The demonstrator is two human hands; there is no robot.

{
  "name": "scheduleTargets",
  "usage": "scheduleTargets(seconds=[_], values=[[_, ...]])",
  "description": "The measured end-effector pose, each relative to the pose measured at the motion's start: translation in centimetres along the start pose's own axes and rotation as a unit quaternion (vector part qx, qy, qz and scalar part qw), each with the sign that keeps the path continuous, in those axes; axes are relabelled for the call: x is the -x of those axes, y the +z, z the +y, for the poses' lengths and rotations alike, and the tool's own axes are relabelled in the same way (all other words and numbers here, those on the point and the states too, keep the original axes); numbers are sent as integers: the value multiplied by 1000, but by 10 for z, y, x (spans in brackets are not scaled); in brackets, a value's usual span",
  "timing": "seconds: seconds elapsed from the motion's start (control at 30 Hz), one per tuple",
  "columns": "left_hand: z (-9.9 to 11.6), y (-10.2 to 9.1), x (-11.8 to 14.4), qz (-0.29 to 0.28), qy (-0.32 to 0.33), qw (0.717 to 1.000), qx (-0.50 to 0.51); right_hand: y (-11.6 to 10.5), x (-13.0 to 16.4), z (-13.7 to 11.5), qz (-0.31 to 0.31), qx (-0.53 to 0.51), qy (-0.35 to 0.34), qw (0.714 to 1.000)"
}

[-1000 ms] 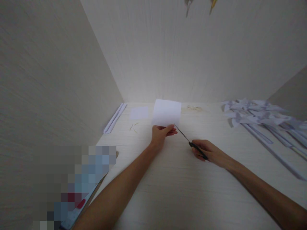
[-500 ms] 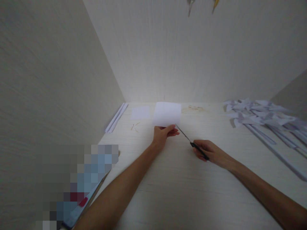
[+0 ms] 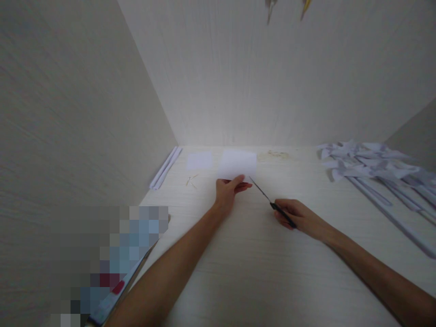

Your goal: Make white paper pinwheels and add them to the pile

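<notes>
We held a white sheet of paper (image 3: 237, 164) in our left hand (image 3: 227, 193), with the fingers (image 3: 242, 186) pinched on its near edge. The sheet sat low over the desk (image 3: 259, 254), close to the back wall. Our right hand (image 3: 299, 217) was to the right of the paper, and its fingers were wrapped around the black handle of the scissors (image 3: 272, 205). The thin blades pointed at the paper's near right corner, and the tip was just beside that corner. We could not tell if the blades were parted or together.

We think the cutting of this sheet had not really begun, because the paper looked whole, with no slit we could see. So the cuts were all left to do.

Far to the right of the paper lay a pile of paper pinwheels (image 3: 368, 163) with long sticks, which looked finished. Left of the paper lay a smaller paper square (image 3: 199, 160), some tiny pins (image 3: 191, 181), and rolled paper sticks (image 3: 165, 167).

We saw no boxes, bowls or trays on the desk, so nothing was kept inside anything.
</notes>
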State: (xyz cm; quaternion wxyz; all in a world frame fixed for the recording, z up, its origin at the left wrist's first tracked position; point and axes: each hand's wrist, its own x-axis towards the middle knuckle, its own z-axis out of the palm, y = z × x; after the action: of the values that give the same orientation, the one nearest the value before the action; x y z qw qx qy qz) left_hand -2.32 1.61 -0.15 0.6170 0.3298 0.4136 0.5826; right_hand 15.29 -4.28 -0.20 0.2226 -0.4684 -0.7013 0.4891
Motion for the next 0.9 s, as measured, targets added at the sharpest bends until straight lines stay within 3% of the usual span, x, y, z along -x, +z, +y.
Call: scheduleTargets(seconds=[0.9], values=[[-1,-1,-1,2,9,1000,-24,-2,0,0,5,22,-11,1000]])
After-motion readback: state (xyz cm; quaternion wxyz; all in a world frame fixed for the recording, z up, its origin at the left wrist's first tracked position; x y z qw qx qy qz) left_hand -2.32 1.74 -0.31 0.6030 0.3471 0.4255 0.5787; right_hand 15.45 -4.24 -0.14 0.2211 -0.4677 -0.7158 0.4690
